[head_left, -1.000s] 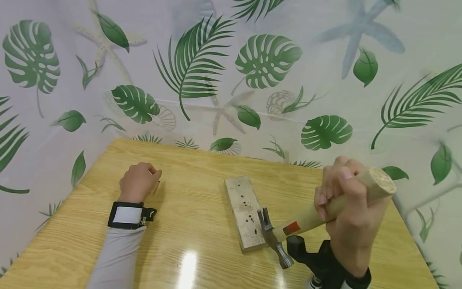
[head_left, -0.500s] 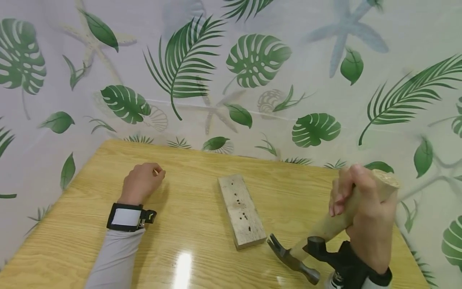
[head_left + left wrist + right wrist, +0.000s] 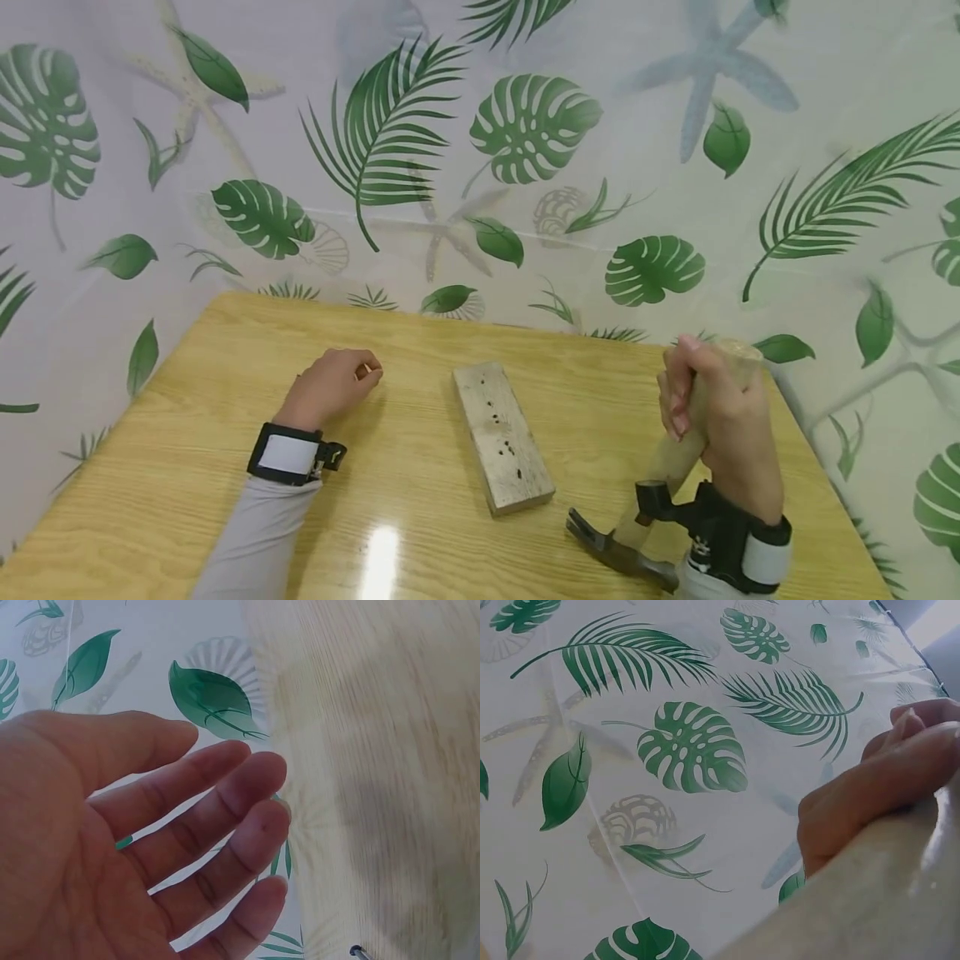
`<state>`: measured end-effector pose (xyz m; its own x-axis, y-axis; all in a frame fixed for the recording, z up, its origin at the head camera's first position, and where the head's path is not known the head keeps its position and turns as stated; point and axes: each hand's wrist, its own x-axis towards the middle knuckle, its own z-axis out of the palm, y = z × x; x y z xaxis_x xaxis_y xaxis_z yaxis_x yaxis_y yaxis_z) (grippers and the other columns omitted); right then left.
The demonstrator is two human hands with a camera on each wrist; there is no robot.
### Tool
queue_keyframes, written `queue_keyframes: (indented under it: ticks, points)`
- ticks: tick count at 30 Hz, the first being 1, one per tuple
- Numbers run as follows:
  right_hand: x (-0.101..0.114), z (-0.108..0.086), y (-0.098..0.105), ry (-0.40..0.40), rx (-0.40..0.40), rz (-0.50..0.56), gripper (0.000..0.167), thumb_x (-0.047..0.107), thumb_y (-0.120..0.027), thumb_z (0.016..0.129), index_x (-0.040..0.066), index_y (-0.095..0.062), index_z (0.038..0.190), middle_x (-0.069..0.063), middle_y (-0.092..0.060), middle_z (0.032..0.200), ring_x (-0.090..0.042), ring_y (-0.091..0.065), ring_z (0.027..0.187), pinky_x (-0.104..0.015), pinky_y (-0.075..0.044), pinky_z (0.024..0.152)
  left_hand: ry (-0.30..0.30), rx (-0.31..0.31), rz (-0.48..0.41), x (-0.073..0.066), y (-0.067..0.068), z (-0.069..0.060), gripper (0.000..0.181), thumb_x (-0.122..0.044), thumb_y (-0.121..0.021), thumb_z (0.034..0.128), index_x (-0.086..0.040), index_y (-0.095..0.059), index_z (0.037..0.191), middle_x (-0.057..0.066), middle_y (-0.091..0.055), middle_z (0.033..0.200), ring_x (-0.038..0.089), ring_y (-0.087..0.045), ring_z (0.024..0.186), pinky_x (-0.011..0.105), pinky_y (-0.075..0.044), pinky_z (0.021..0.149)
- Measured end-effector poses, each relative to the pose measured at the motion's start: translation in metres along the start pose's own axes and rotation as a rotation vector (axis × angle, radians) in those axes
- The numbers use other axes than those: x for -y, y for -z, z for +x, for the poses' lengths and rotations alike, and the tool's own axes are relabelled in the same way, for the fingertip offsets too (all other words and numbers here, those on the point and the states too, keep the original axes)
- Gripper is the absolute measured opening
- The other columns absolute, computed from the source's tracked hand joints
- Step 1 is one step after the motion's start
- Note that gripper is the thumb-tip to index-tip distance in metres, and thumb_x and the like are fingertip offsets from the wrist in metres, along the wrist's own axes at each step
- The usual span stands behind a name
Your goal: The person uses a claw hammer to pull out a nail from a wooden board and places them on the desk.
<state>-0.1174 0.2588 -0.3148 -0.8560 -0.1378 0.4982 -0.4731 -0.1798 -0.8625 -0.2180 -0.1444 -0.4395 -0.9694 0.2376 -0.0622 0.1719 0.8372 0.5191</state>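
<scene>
My right hand (image 3: 723, 417) grips a claw hammer by its thick wooden handle (image 3: 675, 458), also large and close in the right wrist view (image 3: 870, 900). The hammer's metal head (image 3: 618, 552) points down, low over the table; whether it touches the wood I cannot tell. To its left lies a pale wooden block (image 3: 504, 437) with several dark holes or spots along its top. My left hand (image 3: 330, 387) is left of the block, apart from it. Its fingers (image 3: 247, 784) are loosely bent, with nothing held in the left wrist view.
A yellow wood-grain table (image 3: 420, 467) bears the block. Behind it hangs a white cloth printed with green leaves (image 3: 536, 125). A small metal piece, perhaps a nail (image 3: 358, 951), peeks in at the left wrist view's bottom edge.
The hammer head has swung away from the block's near right corner, down and to the right, its handle now steeper. My left hand has shifted right, toward the block.
</scene>
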Motion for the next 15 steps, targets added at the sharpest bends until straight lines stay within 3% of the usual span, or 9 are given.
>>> queue_keyframes:
  ticks: [4, 6, 8, 11, 15]
  points:
    - [-0.013, 0.007, 0.005, -0.05, -0.164, -0.07, 0.037, 0.008, -0.049, 0.105, 0.0, -0.052, 0.069, -0.005, -0.049, 0.054, -0.017, -0.046, 0.037, -0.028, -0.043, 0.035, 0.006, 0.013, -0.001, -0.002, -0.002, 0.001, 0.026, -0.029, -0.059, 0.1025, -0.013, -0.073, 0.117, 0.003, -0.069, 0.098, 0.019, -0.06, 0.078, 0.036, -0.047, 0.067]
    - [-0.024, 0.011, 0.007, -0.086, -0.278, -0.161, 0.03, 0.015, -0.06, 0.102, 0.0, -0.058, 0.076, -0.006, -0.056, 0.057, -0.016, -0.055, 0.042, -0.029, -0.052, 0.043, -0.003, 0.012, -0.005, -0.002, -0.003, 0.002, 0.025, -0.028, -0.059, 0.1024, -0.013, -0.073, 0.117, 0.003, -0.069, 0.098, 0.018, -0.06, 0.079, 0.036, -0.048, 0.068]
    - [-0.037, 0.017, 0.009, -0.119, -0.34, -0.277, 0.024, 0.022, -0.064, 0.101, 0.0, -0.063, 0.089, -0.007, -0.062, 0.064, -0.016, -0.064, 0.052, -0.028, -0.057, 0.054, -0.024, 0.016, -0.011, -0.003, -0.004, 0.002, 0.026, -0.027, -0.059, 0.1028, -0.011, -0.073, 0.117, 0.004, -0.07, 0.098, 0.019, -0.061, 0.08, 0.036, -0.049, 0.07]
    - [-0.058, 0.023, 0.014, -0.201, -0.342, -0.427, 0.032, 0.028, -0.064, 0.101, 0.001, -0.06, 0.117, -0.009, -0.064, 0.079, -0.016, -0.067, 0.064, -0.027, -0.059, 0.062, -0.053, 0.019, -0.02, -0.004, -0.005, 0.003, 0.026, -0.026, -0.059, 0.1032, -0.009, -0.072, 0.118, 0.005, -0.07, 0.098, 0.018, -0.063, 0.082, 0.038, -0.051, 0.074]
    - [-0.088, 0.029, 0.02, -0.336, -0.244, -0.511, 0.055, 0.023, -0.06, 0.103, 0.004, -0.036, 0.15, -0.012, -0.057, 0.103, -0.012, -0.062, 0.077, -0.026, -0.059, 0.069, -0.056, 0.031, -0.023, -0.006, -0.006, 0.004, 0.025, -0.025, -0.059, 0.1033, -0.009, -0.072, 0.118, 0.005, -0.07, 0.098, 0.019, -0.063, 0.083, 0.039, -0.052, 0.074]
